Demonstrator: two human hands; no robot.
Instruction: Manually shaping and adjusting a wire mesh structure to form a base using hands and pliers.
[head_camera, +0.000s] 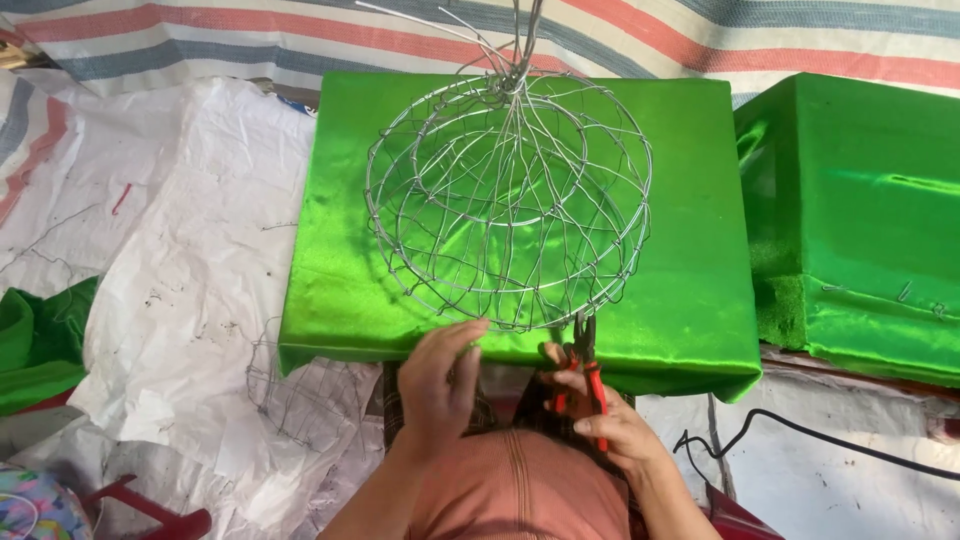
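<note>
The wire basket frame (510, 200) on the green satin block (680, 300) looks largely woven; left hand (437, 385) pinches its near rim; right hand (600, 415) grips red-handled pliers (586, 375), tips at that rim beside the left fingertips.

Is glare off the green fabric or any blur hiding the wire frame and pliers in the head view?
Head view: sharp and evenly daylit; bright glare streaks on the shiny green satin-covered block, yet the round silver wire frame stays readable; red-handled pliers in the right hand are crisp; left hand unblurred.
</note>
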